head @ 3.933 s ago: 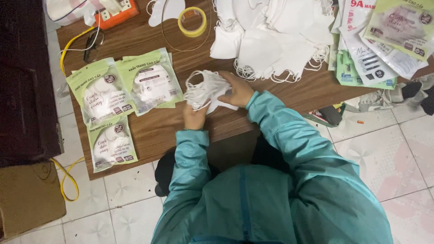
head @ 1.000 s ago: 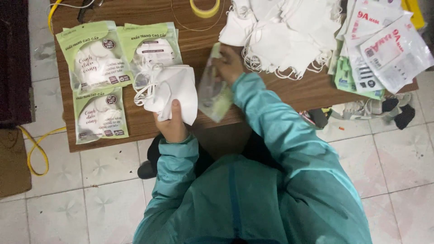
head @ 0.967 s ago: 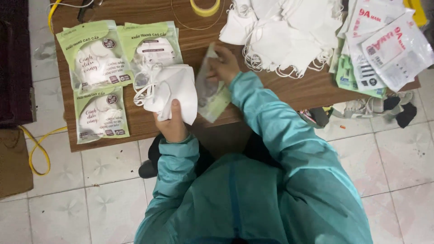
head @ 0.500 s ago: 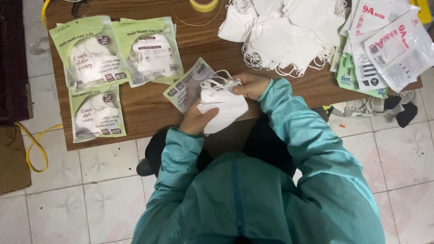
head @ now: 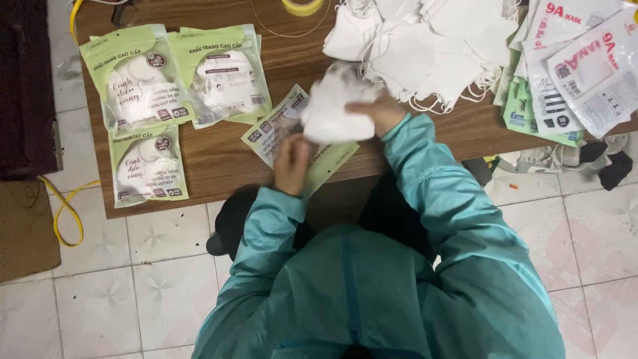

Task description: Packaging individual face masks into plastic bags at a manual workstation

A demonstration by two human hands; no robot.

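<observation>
**A:** What is in your hands at this moment?

**B:** Your right hand [head: 379, 112] grips a bundle of white masks [head: 335, 113], fingers curled over its right edge. The bundle is blurred, so you cannot count the pieces or see the ear loops. It sits above the near part of the wooden table [head: 219, 166], over the upper end of a green and clear pouch [head: 292, 143].

**A:** And your left hand?

**B:** Your left hand [head: 292, 163] lies on that pouch, fingers closed on it, pinning or pinching it. Your hand covers the middle of the pouch, and the masks cover its top, so you cannot tell whether its mouth is open.

**A:** What else is hard to make out?

**B:** The heap of loose white masks [head: 432, 46] runs off the top edge. The roll of yellow tape [head: 300, 6] is cut off there too. The stack of printed packets [head: 578, 66] at the right runs out of view. Three filled green pouches [head: 173, 93] lie flat on the left, fully seen. Your teal jacket [head: 399, 286] hides your lap and the table's front edge beneath it.
</observation>
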